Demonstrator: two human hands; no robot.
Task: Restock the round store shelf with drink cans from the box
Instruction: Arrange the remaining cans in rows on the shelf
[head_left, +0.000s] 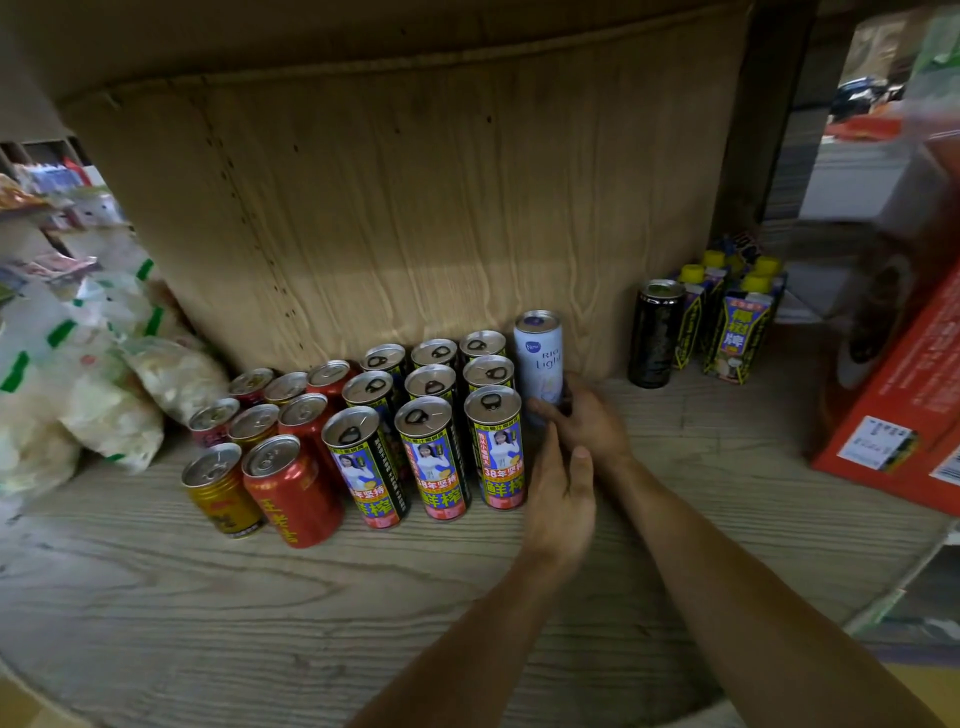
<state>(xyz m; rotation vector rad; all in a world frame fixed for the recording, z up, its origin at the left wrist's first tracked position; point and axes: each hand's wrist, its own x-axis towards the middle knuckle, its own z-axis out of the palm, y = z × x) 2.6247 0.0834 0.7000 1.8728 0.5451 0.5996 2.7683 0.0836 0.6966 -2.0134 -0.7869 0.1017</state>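
On the round wood-grain shelf (363, 597), a slim white drink can (540, 358) stands upright at the right end of a block of several tall black-and-yellow cans (434, 452). My right hand (592, 423) is wrapped around the white can's base. My left hand (561, 493) lies flat with fingers extended, holding nothing, against the right side of the front tall can (496, 447). Left of the block stand several short red cans (291, 488) and gold cans (221, 488). A red-orange box (893, 415) rests on the shelf's right side.
A curved cardboard wall (415, 208) backs the shelf. A lone black can (655, 332) and yellow-capped drink cartons (735, 322) stand at the back right. Plastic bags of snacks (104, 389) pile up at the left. Bare shelf lies between the white can and the black can.
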